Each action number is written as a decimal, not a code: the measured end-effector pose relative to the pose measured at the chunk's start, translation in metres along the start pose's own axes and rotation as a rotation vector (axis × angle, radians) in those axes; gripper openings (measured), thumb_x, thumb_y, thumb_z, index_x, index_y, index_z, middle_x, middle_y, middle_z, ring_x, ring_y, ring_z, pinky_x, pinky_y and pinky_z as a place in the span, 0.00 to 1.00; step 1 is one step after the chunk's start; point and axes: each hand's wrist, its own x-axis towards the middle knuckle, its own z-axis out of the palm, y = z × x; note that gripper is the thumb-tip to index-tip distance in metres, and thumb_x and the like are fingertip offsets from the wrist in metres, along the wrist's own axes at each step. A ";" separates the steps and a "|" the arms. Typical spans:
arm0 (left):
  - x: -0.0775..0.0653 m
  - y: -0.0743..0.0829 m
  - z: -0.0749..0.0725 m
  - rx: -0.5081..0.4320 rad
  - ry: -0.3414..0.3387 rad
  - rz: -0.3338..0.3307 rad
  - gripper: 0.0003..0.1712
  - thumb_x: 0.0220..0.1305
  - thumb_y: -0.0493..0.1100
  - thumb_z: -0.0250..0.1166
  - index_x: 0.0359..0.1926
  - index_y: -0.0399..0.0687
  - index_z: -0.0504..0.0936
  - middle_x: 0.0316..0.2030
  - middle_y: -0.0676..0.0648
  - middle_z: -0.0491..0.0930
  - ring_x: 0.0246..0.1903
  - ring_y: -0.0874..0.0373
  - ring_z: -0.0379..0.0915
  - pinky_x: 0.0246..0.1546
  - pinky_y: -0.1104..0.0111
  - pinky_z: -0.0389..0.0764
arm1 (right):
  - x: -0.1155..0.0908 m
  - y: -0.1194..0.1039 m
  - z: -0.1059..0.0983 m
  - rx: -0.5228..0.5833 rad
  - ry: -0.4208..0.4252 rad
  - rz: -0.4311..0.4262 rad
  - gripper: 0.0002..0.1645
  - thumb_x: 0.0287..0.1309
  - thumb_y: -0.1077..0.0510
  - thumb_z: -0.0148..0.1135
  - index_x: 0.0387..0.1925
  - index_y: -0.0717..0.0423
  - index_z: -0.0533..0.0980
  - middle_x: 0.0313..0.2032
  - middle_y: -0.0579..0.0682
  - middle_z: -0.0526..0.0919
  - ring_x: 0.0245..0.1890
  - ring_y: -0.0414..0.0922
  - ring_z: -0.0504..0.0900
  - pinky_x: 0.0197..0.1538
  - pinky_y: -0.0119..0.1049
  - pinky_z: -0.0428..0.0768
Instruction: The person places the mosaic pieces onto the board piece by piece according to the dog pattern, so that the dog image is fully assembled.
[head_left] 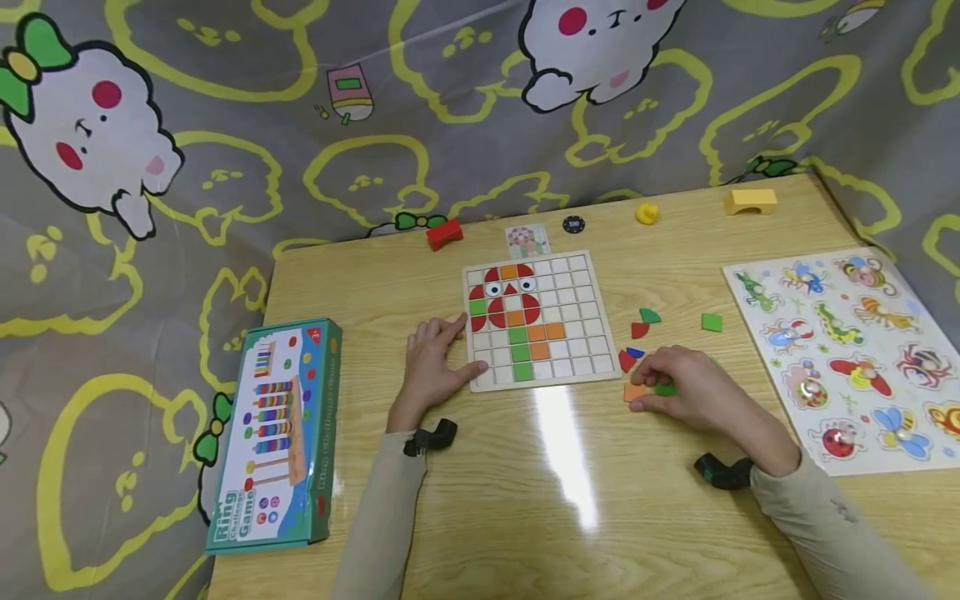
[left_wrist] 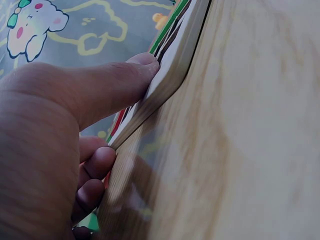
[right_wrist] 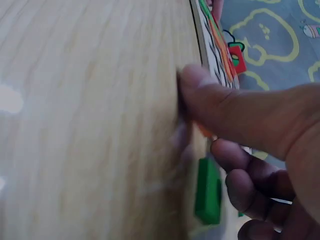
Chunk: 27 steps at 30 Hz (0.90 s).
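A wooden grid board (head_left: 491,379) carries a pattern of red, orange, green and eye-printed tiles (head_left: 517,335). At its left side is my left hand (head_left: 435,360); the thumb (left_wrist: 142,60) rests on the lower left corner and the fingers touch the edge. To the board's right, my right hand (head_left: 686,385) pinches an orange square tile (head_left: 633,392) between thumb and forefinger, low over the table. Beneath its other fingers lies a green tile (right_wrist: 208,192). Just past the fingertips are a red piece (head_left: 626,362) and a blue piece (head_left: 635,352).
Farther back lie a green quarter piece (head_left: 649,316), a red one (head_left: 640,331) and a green square (head_left: 712,322). An insect puzzle board (head_left: 757,333) is at right, a ring game box (head_left: 273,433) at left. Behind the grid stand a picture card (head_left: 527,241) and small toys.
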 end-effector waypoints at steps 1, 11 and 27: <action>0.000 0.000 0.000 -0.002 -0.001 -0.001 0.51 0.50 0.65 0.73 0.72 0.55 0.67 0.47 0.51 0.70 0.45 0.55 0.59 0.43 0.61 0.56 | 0.001 -0.002 0.000 -0.008 -0.005 0.001 0.17 0.41 0.47 0.81 0.31 0.45 0.82 0.29 0.38 0.79 0.31 0.38 0.76 0.36 0.36 0.75; 0.001 -0.003 0.002 -0.006 -0.011 -0.006 0.51 0.50 0.67 0.72 0.72 0.55 0.67 0.48 0.51 0.70 0.44 0.55 0.59 0.43 0.62 0.55 | 0.012 -0.007 -0.008 0.156 -0.005 0.035 0.11 0.55 0.59 0.72 0.39 0.50 0.78 0.27 0.40 0.79 0.27 0.36 0.76 0.32 0.32 0.75; 0.001 -0.004 0.000 -0.005 -0.015 -0.005 0.51 0.50 0.67 0.72 0.72 0.57 0.67 0.48 0.52 0.71 0.45 0.55 0.59 0.44 0.61 0.56 | 0.078 -0.027 0.033 0.310 0.066 0.009 0.19 0.47 0.52 0.78 0.40 0.53 0.81 0.29 0.41 0.81 0.27 0.39 0.77 0.31 0.30 0.75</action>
